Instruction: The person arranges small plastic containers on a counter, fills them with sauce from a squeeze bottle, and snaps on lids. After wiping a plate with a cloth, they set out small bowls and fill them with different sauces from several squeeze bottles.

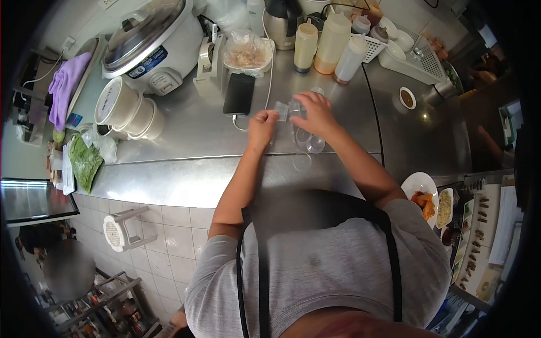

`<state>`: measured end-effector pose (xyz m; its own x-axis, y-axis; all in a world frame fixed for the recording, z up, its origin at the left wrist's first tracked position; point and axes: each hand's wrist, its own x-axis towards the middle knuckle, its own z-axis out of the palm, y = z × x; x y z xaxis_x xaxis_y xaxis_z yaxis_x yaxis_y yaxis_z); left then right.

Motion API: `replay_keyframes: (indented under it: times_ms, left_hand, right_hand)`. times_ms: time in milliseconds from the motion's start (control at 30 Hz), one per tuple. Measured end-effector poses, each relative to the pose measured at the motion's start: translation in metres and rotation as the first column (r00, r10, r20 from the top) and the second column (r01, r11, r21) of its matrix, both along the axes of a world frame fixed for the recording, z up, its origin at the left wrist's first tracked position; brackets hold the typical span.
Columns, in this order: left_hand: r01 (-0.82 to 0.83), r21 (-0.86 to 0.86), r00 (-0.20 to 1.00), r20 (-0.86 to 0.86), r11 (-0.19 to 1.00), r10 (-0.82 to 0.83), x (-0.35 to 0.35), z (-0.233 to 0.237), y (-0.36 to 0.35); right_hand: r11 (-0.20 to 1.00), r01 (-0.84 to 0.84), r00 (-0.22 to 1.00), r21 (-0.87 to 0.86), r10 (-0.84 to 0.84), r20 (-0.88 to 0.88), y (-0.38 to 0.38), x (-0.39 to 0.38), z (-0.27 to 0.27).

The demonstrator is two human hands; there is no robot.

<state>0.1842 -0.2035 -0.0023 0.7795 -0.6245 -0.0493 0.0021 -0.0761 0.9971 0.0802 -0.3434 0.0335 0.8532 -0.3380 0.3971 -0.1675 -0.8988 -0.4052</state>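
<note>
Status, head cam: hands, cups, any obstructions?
Left hand pinching a clear plastic piece; right hand curled over clear plasticware, grip unclear. Clear cups on steel counter, nearer the body. Black phone close by, apparently not blocking.

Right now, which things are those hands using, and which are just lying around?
Seem to be in use:
- left hand, pinching a clear plastic piece
- right hand, close beside it
- clear round pieces below the right hand, probably

Probably just lying around:
- phone
- rice cooker
- purple cloth
- white stool
</note>
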Motion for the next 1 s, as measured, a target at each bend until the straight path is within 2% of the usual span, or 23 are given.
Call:
replay_keyframes:
  times_ms: [100, 200, 300, 500, 600, 700, 800, 867, 933, 1000]
  left_hand:
    - [0.070, -0.070, 0.993, -0.092, 0.995, -0.076, -0.005, 0.004, -0.003]
    - [0.029, -0.168, 0.978, -0.201, 0.985, -0.063, -0.010, 0.005, -0.007]
    - [0.074, -0.091, 0.988, -0.130, 0.993, -0.085, -0.007, 0.005, -0.004]
    - [-0.007, 0.012, 0.999, 0.039, 1.000, 0.007, -0.004, -0.002, -0.005]
    - [-0.107, 0.055, 0.984, 0.149, 0.993, 0.098, -0.006, 0.004, -0.006]
    - [-0.264, 0.181, 0.834, 0.537, 0.947, 0.130, 0.002, -0.007, -0.001]
    - [-0.289, 0.253, 0.637, 0.771, 0.923, -0.011, -0.001, 0.010, 0.011]
    - [-0.334, 0.355, 0.521, 0.841, 0.873, -0.143, -0.005, 0.015, 0.017]
    - [-0.343, 0.401, 0.463, 0.859, 0.850, -0.218, -0.011, 0.011, 0.023]
    - [-0.323, 0.454, 0.499, 0.827, 0.830, -0.258, -0.018, 0.007, 0.027]
  right_hand:
    - [0.998, -0.063, 0.998, 0.015, 0.063, -0.028, 0.009, 0.006, 0.008]
    - [0.997, -0.077, 0.993, 0.026, 0.079, -0.090, 0.011, 0.008, 0.004]
    - [0.995, -0.077, 0.990, 0.068, 0.084, -0.111, 0.012, 0.007, 0.007]
    - [0.999, -0.045, 0.995, 0.030, 0.047, -0.090, 0.016, 0.002, 0.014]
    - [0.999, -0.004, 0.995, 0.033, 0.008, -0.103, 0.017, 0.000, 0.015]
    - [0.998, 0.047, 0.987, 0.046, -0.040, -0.156, 0.013, -0.005, 0.018]
    - [0.997, 0.070, 0.987, 0.037, -0.064, -0.147, 0.005, -0.014, 0.015]
    - [0.996, 0.076, 0.994, 0.050, -0.071, -0.080, -0.004, -0.018, 0.019]
    - [0.992, 0.080, 0.997, 0.099, -0.081, 0.001, -0.027, -0.019, 0.032]
    - [0.979, 0.104, 0.990, 0.177, -0.119, 0.079, -0.055, -0.021, 0.049]
